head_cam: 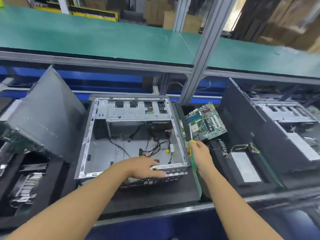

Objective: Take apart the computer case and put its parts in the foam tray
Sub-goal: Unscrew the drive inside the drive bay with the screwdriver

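The open metal computer case (131, 135) lies on a black foam pad in the middle, with loose cables (154, 146) on its floor. My left hand (147, 166) rests on the case's near right rim, fingers straight along the rear panel. My right hand (200, 156) grips a green and yellow screwdriver (192, 159) beside the case's right wall. A green motherboard (206, 122) leans tilted in the black foam tray (216, 170) just beyond my right hand. A silver power supply (245, 167) lies in that tray.
A dark side panel (46, 113) leans at the left over another foam tray (34, 170) with metal parts. A second case (290, 123) stands at the right behind a dark panel (242, 115). An aluminium post (199, 66) rises behind, under a green shelf (103, 38).
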`<state>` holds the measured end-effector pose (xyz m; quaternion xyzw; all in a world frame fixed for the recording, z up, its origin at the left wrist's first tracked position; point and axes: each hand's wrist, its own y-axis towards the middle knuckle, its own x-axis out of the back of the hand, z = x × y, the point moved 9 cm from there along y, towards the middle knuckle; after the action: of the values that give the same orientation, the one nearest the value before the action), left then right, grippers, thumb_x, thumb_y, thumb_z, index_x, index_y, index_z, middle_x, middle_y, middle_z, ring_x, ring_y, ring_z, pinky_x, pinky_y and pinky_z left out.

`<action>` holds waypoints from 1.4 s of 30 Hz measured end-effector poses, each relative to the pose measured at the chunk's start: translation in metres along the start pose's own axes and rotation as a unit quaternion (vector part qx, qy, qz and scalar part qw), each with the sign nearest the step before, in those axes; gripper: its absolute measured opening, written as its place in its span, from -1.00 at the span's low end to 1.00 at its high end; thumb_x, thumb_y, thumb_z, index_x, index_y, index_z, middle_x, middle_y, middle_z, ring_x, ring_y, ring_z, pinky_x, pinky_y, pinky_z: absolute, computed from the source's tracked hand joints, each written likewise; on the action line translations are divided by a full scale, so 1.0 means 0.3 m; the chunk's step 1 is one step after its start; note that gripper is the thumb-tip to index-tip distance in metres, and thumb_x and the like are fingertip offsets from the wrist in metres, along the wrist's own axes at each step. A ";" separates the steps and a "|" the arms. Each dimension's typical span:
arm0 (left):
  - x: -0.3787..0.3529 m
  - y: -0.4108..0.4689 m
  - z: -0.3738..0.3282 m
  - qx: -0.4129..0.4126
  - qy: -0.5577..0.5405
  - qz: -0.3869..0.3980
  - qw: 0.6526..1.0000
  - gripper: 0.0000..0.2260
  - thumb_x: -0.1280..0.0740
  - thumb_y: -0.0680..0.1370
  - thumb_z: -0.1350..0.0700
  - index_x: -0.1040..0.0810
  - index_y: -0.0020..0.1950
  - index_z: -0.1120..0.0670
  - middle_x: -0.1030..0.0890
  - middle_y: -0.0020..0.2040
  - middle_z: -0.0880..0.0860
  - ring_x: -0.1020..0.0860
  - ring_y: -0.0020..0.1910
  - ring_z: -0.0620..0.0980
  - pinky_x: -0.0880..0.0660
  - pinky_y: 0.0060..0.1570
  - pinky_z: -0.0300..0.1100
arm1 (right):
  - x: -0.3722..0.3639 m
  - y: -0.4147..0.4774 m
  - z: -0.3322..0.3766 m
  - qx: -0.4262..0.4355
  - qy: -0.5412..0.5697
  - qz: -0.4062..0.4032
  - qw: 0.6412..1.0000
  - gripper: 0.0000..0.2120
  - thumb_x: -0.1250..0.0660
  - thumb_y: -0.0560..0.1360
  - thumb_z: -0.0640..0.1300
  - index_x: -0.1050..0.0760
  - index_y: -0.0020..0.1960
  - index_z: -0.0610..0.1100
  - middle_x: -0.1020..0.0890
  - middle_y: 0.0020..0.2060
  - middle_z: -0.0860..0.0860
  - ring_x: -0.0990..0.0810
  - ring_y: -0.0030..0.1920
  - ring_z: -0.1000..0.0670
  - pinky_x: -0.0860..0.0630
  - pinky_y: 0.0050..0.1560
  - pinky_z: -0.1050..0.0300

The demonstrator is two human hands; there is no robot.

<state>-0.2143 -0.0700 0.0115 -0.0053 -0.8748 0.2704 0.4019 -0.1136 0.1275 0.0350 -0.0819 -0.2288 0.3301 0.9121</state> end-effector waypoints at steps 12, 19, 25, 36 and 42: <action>-0.042 -0.055 0.052 0.004 -0.045 0.025 0.999 -0.43 -0.17 0.32 -0.60 -0.60 -0.17 -0.14 -0.47 -0.32 -0.20 -0.42 -0.32 -0.12 -0.33 -0.21 -0.14 | -0.063 -0.054 0.062 0.084 -0.207 0.075 0.972 -0.94 -0.19 0.62 -0.09 -0.38 0.09 0.01 -0.55 -0.15 0.05 -0.49 -0.25 0.09 -0.36 -0.31 0.16; 0.054 -0.068 0.083 0.052 -0.217 -0.120 0.968 -0.63 -0.15 0.58 -0.34 -0.63 0.11 -0.18 -0.67 0.03 -0.31 -0.63 0.03 -0.25 -0.53 0.17 -0.13 | -0.123 -0.046 0.233 0.201 -0.266 0.002 0.943 -0.95 -0.21 0.64 -0.08 -0.33 0.07 0.02 -0.54 -0.16 0.05 -0.52 -0.25 -0.02 -0.39 -0.32 0.04; 0.219 -0.056 0.119 0.081 -0.155 -0.294 0.940 -0.87 -0.27 0.63 -0.04 -0.58 0.08 -0.25 -0.64 -0.01 -0.32 -0.57 -0.01 -0.33 -0.52 0.06 -0.22 | -0.247 -0.071 0.315 0.352 -0.424 -0.045 0.833 -0.79 -0.16 0.68 -0.02 -0.38 0.29 -0.03 -0.55 0.06 0.03 -0.59 0.00 -0.06 -0.50 -0.08 0.02; 0.447 0.043 0.141 0.066 -0.033 -0.438 0.896 -0.85 -0.31 0.60 0.13 -0.60 0.10 -0.06 -0.57 0.08 -0.16 -0.52 0.12 -0.08 -0.42 0.21 -0.01 | -0.220 -0.109 0.334 0.378 -0.466 -0.159 0.784 -0.52 -0.60 0.35 0.07 -0.65 0.21 -0.07 -0.63 -0.29 0.14 -0.55 -0.40 0.07 -0.36 -0.60 0.25; 0.544 0.173 0.205 0.068 0.066 -0.394 0.914 -0.82 -0.21 0.64 -0.08 -0.54 0.14 -0.08 -0.53 0.13 -0.13 -0.42 0.04 -0.09 -0.37 0.12 -0.10 | -0.226 -0.059 0.303 0.319 -0.423 -0.131 0.838 -0.52 -0.52 0.30 -0.04 -0.59 0.21 -0.05 -0.60 -0.24 0.13 -0.57 -0.31 0.07 -0.51 -0.46 0.18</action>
<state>-0.3791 -0.0175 0.0683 0.3495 -0.7569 0.1478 0.5321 -0.1924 0.0703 0.0959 0.3921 -0.4832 0.2649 0.7366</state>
